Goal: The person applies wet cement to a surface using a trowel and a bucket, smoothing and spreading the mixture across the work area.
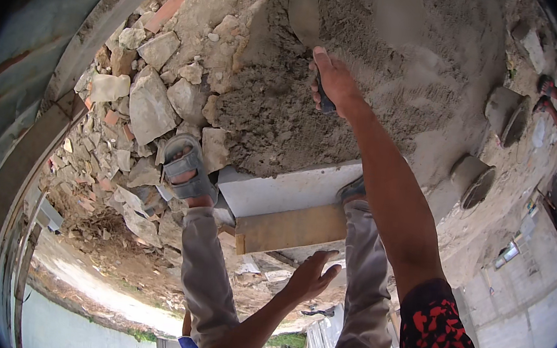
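Mortar [340,106] is your landmark: a grey heap spread over the ground ahead of you. Your right hand [334,83] lies on top of the heap, closed around the dark handle of a trowel [306,19] whose blade points away from you and rests flat on the heap's far side. Your left hand [312,273] hangs open, fingers spread, holding nothing, well short of the heap and just below a wooden plank [290,228] that sits at its near edge. Rubble [151,93] is piled left of the heap. Two round pans [478,181] lie tipped on their sides right of the heap; I cannot tell what they hold.
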The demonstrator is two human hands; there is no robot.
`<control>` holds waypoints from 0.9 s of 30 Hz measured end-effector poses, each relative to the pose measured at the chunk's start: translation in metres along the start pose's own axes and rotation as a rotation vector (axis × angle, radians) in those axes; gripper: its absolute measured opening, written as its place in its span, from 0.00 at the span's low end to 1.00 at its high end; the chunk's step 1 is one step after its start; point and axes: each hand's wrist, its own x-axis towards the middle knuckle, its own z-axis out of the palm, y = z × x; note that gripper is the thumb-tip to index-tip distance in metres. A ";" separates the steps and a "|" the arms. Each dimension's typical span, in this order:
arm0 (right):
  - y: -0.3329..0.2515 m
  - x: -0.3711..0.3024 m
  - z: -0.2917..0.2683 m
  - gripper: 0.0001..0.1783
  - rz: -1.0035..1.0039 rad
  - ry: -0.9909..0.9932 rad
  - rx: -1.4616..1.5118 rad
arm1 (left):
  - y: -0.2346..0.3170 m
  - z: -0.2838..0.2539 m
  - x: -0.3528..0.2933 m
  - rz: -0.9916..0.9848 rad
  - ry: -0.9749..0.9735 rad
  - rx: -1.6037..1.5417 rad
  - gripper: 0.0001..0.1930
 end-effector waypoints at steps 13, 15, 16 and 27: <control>-0.038 0.025 -0.045 0.22 -0.694 0.077 -1.652 | -0.012 0.000 0.010 -0.025 0.022 0.010 0.24; -0.069 0.036 -0.044 0.21 -0.642 0.173 -1.654 | -0.013 0.000 0.007 -0.082 -0.003 0.014 0.24; -0.074 0.052 -0.055 0.23 -0.716 0.317 -1.658 | -0.016 0.001 0.008 -0.041 0.028 0.017 0.24; -0.027 0.033 -0.046 0.40 -0.066 0.117 -0.405 | -0.002 -0.011 0.006 -0.019 0.054 -0.037 0.24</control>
